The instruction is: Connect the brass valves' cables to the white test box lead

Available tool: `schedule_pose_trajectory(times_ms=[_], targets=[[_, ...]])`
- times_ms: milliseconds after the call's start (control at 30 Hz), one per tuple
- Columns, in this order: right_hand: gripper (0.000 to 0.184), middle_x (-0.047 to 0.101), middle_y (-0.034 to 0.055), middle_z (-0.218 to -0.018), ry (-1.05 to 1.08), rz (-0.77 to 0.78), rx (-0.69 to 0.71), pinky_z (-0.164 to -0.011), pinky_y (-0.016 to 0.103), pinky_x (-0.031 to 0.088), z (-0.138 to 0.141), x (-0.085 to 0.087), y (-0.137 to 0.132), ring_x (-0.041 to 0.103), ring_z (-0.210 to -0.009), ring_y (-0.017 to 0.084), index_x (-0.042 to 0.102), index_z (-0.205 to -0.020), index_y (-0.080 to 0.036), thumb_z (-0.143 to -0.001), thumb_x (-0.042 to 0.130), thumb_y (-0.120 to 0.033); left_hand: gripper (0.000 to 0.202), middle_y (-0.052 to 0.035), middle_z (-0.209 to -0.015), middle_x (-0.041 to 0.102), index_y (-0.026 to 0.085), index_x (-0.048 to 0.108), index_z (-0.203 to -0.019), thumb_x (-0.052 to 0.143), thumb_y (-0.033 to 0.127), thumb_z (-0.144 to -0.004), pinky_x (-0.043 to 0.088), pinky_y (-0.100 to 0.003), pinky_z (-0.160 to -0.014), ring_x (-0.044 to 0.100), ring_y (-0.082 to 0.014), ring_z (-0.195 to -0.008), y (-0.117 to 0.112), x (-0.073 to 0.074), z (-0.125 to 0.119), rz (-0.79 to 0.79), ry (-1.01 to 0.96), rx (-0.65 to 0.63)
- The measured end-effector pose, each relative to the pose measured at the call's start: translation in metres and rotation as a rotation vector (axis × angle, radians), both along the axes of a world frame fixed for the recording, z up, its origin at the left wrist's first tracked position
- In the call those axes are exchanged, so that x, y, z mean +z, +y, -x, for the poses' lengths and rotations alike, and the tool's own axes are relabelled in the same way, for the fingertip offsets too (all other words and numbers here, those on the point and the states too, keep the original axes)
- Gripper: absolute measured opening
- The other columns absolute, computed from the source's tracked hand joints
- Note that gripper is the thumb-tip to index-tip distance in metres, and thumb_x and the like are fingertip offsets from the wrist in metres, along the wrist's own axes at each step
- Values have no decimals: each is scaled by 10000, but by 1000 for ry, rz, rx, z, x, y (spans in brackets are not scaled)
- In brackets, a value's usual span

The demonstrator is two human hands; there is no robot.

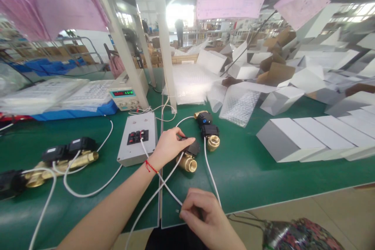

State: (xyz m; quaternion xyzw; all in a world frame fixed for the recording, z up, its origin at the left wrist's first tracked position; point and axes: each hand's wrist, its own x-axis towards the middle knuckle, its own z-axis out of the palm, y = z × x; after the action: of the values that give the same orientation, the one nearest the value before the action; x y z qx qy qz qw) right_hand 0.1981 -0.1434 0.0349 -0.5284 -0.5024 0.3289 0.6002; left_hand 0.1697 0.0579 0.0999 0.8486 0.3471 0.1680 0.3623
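The left hand (171, 142) reaches in from the lower left with its wrist bent, fingers grasping the black top of a brass valve (189, 156) at the centre of the frame. The right hand (205, 213), bottom centre, pinches the ends of white cables (211, 172). Counted: three brass valves at centre, the other two (208, 131) just above the held one; two more valves (68, 155) at the left edge. One grey switch box (137, 138) lies beside the left hand, and one power supply (125, 95) with lit digits above it. The held valve is brass, its open port facing the viewer.
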Motion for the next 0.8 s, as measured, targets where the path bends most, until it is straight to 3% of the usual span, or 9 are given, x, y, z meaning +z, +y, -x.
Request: schedule_pose_trajectory(times_ms=[100, 267, 400, 500, 567, 667, 800], targets=[[177, 486, -34, -664, -1, 5, -6, -581, 264, 296, 0, -1, 1, 467, -625, 147, 577, -661, -204, -835, 549, -182, 317, -24, -665, 690, 197, 637, -785, 783, 478, -804, 434, -301, -617, 681, -245, -680, -6, 3, -7, -96, 22, 23], [186, 495, -27, -665, -27, 22, -17, -585, 266, 299, -2, -2, 2, 481, -632, 154, 571, -661, -202, -847, 554, -198, 246, -129, -884, 749, 173, 648, -842, 789, 374, -834, 499, -389, -797, 711, -351, -925, -10, 6, -31, -194, 11, 48], [214, 518, -21, -672, -54, 2, -8, -600, 258, 325, -4, -5, 1, 509, -649, 159, 577, -664, -200, -878, 570, -198, 163, -104, -1004, 766, 162, 635, -1046, 631, 306, -971, 541, -315, -860, 733, -238, -960, -9, 10, -30, -106, -84, -32], [210, 527, -17, -682, -62, -8, 2, -606, 255, 337, -4, -6, 0, 518, -653, 161, 574, -674, -198, -882, 579, -175, 146, -70, -1084, 744, 175, 624, -1065, 598, 289, -979, 533, -253, -850, 711, -177, -978, -14, 15, -1, -75, -151, -67], [219, 519, -16, -680, -59, -8, 12, -598, 259, 331, -4, -6, -1, 511, -646, 161, 561, -672, -198, -889, 574, -170, 161, -34, -939, 723, 184, 635, -949, 594, 339, -969, 513, -253, -742, 683, -171, -847, -21, 15, 30, -57, -149, -75], [237, 514, -13, -686, -44, 4, 34, -601, 266, 331, -4, -4, -2, 507, -651, 169, 554, -681, -201, -917, 571, -182, 307, 21, -670, 593, 197, 590, -761, 557, 425, -965, 420, -263, -599, 558, -152, -620, -36, 7, 77, 4, -94, -76], [259, 516, -11, -696, -39, 2, 53, -621, 269, 345, -5, -2, -4, 508, -670, 175, 568, -701, -202, -959, 590, -195, 335, 13, -677, 555, 197, 587, -710, 512, 401, -966, 392, -268, -616, 528, -151, -624, -58, -10, 123, -32, -70, -41]])
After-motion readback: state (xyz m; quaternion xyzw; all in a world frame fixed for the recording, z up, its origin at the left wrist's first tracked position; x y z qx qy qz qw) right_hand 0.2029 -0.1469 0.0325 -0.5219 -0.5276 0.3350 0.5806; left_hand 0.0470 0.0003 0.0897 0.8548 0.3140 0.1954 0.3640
